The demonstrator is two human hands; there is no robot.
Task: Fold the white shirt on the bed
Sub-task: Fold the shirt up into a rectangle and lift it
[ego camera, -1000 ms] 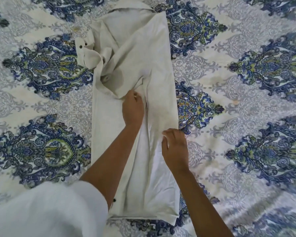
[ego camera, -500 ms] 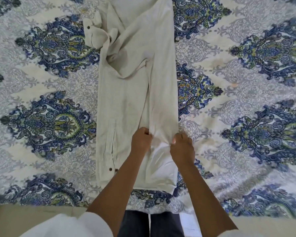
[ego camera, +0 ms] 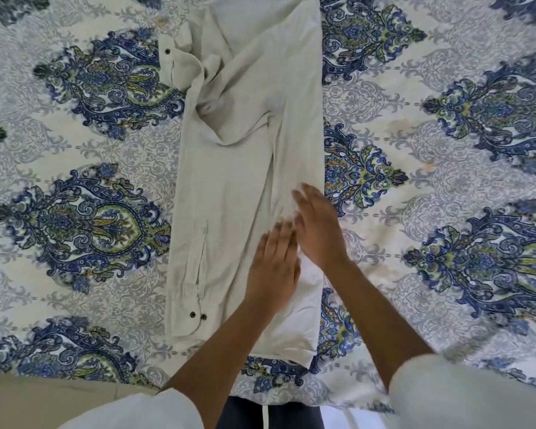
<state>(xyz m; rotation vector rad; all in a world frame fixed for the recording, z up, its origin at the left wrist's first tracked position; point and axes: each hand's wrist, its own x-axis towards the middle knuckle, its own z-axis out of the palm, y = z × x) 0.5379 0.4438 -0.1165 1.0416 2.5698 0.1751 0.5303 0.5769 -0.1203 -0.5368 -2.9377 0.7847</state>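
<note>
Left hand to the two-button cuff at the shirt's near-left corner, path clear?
Probably yes. The left hand is open over the white shirt; only flat fabric separates it from the cuff, and the right hand sits to its right.

One shirt (ego camera: 239,181), two hands (ego camera: 273,264) (ego camera: 319,230), perhaps three buttons (ego camera: 192,314).

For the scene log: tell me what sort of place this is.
Likely a bedroom. A blue-and-green patterned bedspread fills the view like a made bed, and a white shirt lies on it, partly folded.
</note>
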